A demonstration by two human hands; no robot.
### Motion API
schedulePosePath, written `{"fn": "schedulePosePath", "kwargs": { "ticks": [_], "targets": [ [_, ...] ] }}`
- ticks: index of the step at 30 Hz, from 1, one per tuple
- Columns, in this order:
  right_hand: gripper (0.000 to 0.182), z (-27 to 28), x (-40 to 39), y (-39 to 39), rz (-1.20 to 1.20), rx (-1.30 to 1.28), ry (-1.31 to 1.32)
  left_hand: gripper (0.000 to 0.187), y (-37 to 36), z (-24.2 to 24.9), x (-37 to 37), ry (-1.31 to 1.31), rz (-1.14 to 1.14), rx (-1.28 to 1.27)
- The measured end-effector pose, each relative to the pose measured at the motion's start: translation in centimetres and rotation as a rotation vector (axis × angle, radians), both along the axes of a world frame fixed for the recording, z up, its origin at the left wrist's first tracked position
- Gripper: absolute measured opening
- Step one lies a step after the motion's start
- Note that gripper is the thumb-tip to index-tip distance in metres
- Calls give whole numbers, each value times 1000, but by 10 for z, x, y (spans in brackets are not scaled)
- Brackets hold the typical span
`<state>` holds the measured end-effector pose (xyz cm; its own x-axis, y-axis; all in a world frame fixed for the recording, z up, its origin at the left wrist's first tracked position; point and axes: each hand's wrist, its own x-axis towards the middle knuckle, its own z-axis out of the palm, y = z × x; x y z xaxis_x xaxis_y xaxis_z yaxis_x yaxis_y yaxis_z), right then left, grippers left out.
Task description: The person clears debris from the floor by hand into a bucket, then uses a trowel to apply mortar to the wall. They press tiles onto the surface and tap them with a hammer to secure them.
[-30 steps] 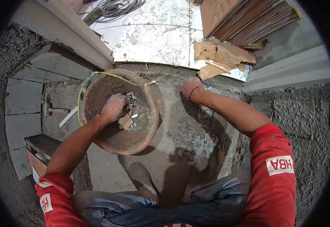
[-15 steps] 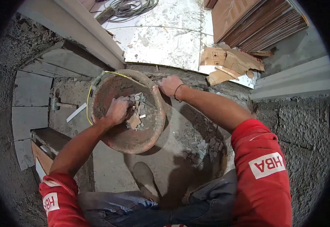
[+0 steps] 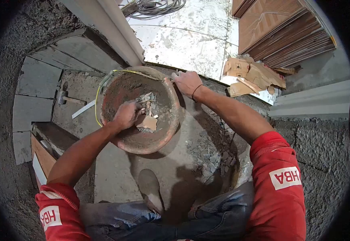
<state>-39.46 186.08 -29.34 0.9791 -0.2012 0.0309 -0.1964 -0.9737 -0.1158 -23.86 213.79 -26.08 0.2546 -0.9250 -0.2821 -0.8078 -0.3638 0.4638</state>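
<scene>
Crouching over the floor, the person kept a round reddish pan (image 3: 140, 138) at the centre of the frame, resting on rough grey concrete. The left hand (image 3: 126, 114) sat inside it with fingers curled together over a heap of broken tile chips (image 3: 147, 105); whether they pinched a piece could not be told. A flat tan shard (image 3: 148, 122) lay just right of that hand. The right hand (image 3: 187, 82) closed its fingers on the pan's upper right rim. A yellow cord (image 3: 97, 100) ran along the left rim. Left of the pan lay a hammer (image 3: 66, 97), and torn cardboard (image 3: 253, 74) sat at upper right.
</scene>
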Motion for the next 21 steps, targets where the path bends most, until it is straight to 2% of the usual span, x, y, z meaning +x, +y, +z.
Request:
{"fn": "schedulePosePath", "kwargs": {
  "ticks": [1,4,8,11,13,14,16,17,20,21],
  "targets": [
    [19,-1,-1,0,14,2,-22,19,-5,7,-2,27,51,-19],
    [19,-2,-1,2,12,-8,-69,22,-10,12,0,-115,-38,-22],
    [20,-13,3,-1,-4,-43,-45,26,-9,13,1,-126,7,-18],
    [20,-20,2,-1,-28,-25,-36,26,-5,27,-2,-280,-79,73],
    [20,13,-9,5,-28,11,-47,16,-12,40,-12,-272,45,170],
    [20,27,-14,6,-40,7,-19,16,-16,41,-15,-260,37,144],
    [19,50,-28,4,-103,28,-72,28,-16,39,-8,-218,20,187],
    [19,64,-37,0,-132,40,-83,28,-18,38,-5,-203,8,161],
    [20,105,-67,-21,-240,65,-159,24,-21,46,-1,-71,-23,41],
    [22,119,-83,-33,-267,101,-220,19,-25,58,-1,90,12,32]
  ]
}}
